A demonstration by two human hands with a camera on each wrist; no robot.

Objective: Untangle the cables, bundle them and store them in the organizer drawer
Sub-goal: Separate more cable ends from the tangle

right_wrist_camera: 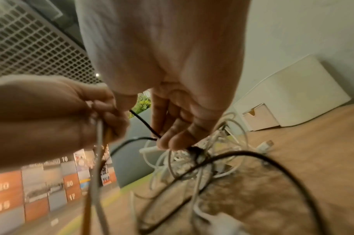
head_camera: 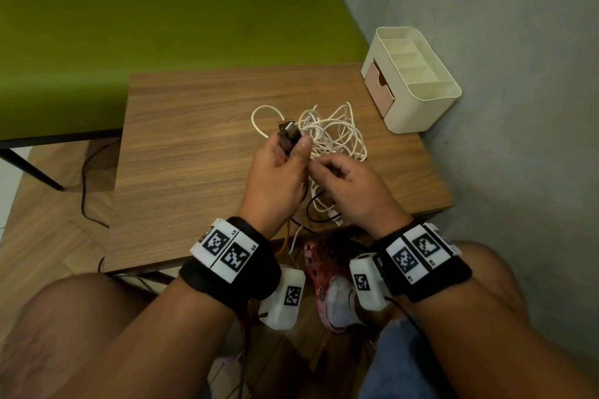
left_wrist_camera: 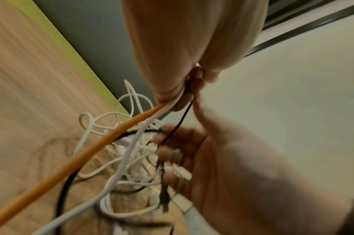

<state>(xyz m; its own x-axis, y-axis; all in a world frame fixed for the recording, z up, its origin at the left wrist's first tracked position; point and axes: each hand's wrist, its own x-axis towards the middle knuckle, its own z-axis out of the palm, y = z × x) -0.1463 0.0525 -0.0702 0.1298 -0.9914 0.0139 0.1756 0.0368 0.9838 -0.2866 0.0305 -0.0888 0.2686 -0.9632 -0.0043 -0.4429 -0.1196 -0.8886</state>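
Note:
A tangle of white cables (head_camera: 330, 133) lies on the wooden table (head_camera: 194, 139), with black and orange strands hanging over the near edge. My left hand (head_camera: 291, 146) is raised over it and grips a bunch of cable ends, their plugs (head_camera: 287, 132) sticking up. In the left wrist view an orange cable (left_wrist_camera: 91, 149), a white cable (left_wrist_camera: 119, 171) and a thin black cable (left_wrist_camera: 178, 125) run out of that fist. My right hand (right_wrist_camera: 166, 139) pinches the black cable (right_wrist_camera: 145, 125) just above the tangle (right_wrist_camera: 192, 162). The cream organizer (head_camera: 421, 107) with its pink drawer (head_camera: 379, 84) stands at the far right corner.
A grey wall (head_camera: 502, 42) runs close along the table's right side. A green bench (head_camera: 162, 26) sits behind the table. A loose white plug (right_wrist_camera: 266, 145) lies near the organizer (right_wrist_camera: 292, 92). A pink shoe (head_camera: 327, 272) and my knees are below the near edge.

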